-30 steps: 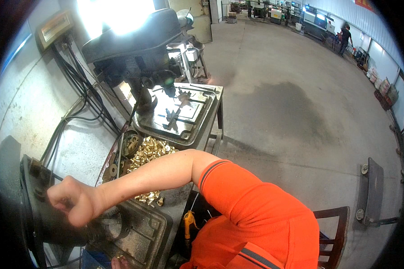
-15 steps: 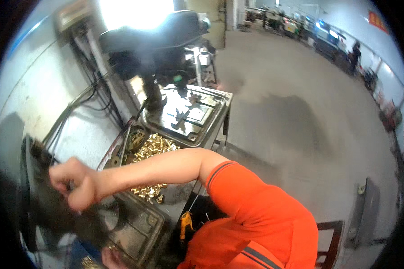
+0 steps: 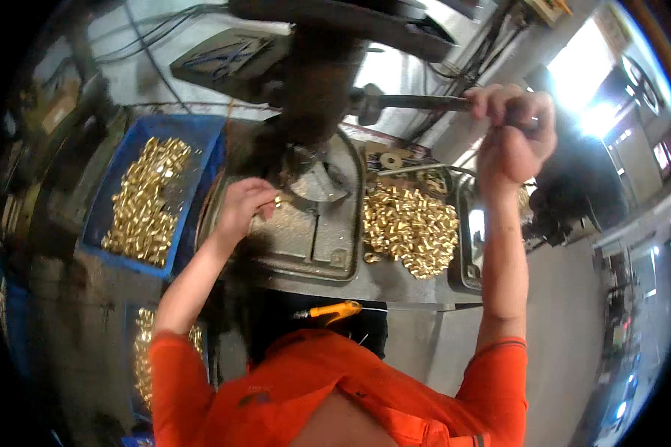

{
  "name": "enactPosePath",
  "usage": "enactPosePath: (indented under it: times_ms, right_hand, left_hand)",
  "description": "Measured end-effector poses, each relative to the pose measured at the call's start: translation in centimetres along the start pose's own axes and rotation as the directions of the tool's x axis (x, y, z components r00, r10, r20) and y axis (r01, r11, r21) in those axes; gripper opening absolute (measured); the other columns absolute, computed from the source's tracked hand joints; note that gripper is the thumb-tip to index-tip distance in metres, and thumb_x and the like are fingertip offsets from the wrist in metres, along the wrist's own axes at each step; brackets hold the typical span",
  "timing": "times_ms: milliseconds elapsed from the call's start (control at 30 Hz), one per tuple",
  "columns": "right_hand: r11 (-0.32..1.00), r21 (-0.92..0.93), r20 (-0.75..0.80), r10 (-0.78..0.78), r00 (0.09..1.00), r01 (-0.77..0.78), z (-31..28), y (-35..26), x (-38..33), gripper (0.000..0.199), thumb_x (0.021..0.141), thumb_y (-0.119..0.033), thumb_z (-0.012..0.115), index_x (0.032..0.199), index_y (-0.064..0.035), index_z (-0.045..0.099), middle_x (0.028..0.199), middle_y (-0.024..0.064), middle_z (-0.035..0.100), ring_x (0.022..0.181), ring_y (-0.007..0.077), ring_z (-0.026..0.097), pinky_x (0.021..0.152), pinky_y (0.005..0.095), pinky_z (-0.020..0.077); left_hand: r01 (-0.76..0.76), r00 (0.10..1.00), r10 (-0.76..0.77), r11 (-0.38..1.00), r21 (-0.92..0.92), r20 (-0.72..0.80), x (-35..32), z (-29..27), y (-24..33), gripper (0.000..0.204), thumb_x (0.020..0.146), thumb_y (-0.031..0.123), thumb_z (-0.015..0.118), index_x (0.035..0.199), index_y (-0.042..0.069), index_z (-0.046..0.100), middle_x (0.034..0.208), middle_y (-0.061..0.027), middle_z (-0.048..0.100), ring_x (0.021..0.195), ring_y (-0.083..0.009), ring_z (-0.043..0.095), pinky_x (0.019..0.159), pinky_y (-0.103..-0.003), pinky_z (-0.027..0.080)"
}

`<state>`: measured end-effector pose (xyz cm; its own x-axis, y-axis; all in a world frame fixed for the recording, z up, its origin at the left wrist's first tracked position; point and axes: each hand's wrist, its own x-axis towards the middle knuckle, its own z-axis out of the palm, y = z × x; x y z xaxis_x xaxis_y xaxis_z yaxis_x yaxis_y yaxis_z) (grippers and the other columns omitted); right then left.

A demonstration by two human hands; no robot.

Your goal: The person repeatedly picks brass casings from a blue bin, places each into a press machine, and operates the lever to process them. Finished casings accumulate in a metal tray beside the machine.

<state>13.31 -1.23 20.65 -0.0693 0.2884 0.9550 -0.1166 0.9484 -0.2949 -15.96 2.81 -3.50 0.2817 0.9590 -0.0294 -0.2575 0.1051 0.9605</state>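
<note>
Left of centre in the frame, the left hand pinches a small brass piece over the metal table; at upper right, the right hand is wrapped round a lever. The step looks like positioning that piece under the drill press, calling next for a steady hold and controlled lever pull.

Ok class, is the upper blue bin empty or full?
Partly filled: the blue bin holds a heap of brass-coloured pieces, with bare blue showing beside them.
</note>
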Motion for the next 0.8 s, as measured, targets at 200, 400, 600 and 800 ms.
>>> enactPosePath:
  times_ms: [200,400,600,800]
  right_hand:
    - [0.987,-0.114,-0.096,0.105,0.99,-0.116,0.4,0.1,1.1,0.023,0.056,0.006,0.034,0.077,0.0002,0.041,0.065,0.0121,0.045,0.061,0.0259,0.05,0.073,0.0453,0.0478]
    - [0.99,-0.03,-0.043,0.137,0.99,-0.138,-0.2,0.6,1.2,0.021,0.056,0.007,0.034,0.074,-0.0045,0.037,0.066,0.0096,0.042,0.063,0.0251,0.048,0.074,0.0461,0.0468]
    - [0.987,-0.115,-0.056,0.109,0.993,-0.114,-0.3,0.3,0.7,0.023,0.057,0.006,0.032,0.076,-0.0061,0.035,0.064,0.0085,0.04,0.062,0.0249,0.045,0.074,0.045,0.0451]
    - [0.994,-0.103,-0.007,0.024,1.0,-0.025,1.0,-1.0,-2.5,0.022,0.06,0.004,0.039,0.074,-0.0097,0.03,0.062,0.0083,0.039,0.061,0.0258,0.047,0.075,0.0496,0.0433]
  left_hand:
    - [-0.027,0.996,0.024,0.999,-0.028,-0.091,2.6,0.2,-1.5,0.011,0.077,0.006,0.063,0.08,-0.002,0.057,0.065,-0.0079,0.06,0.049,-0.0114,0.055,0.043,-0.022,0.042]
    - [-0.054,0.987,0.056,0.998,0.02,-0.153,4.4,-0.1,-3.4,0.01,0.079,0.005,0.062,0.08,-0.002,0.056,0.066,-0.009,0.059,0.049,-0.0117,0.054,0.045,-0.023,0.044]
    - [-0.1,0.962,0.092,0.995,-0.021,-0.258,3.9,1.5,-3.8,0.009,0.075,0.004,0.063,0.077,0.0,0.056,0.06,-0.0058,0.058,0.045,-0.0109,0.053,0.041,-0.023,0.041]
    - [-0.131,0.924,0.108,0.991,-0.036,-0.368,3.8,2.6,-4.2,0.008,0.075,0.001,0.062,0.076,-0.002,0.055,0.06,-0.0066,0.057,0.044,-0.0117,0.053,0.041,-0.023,0.042]
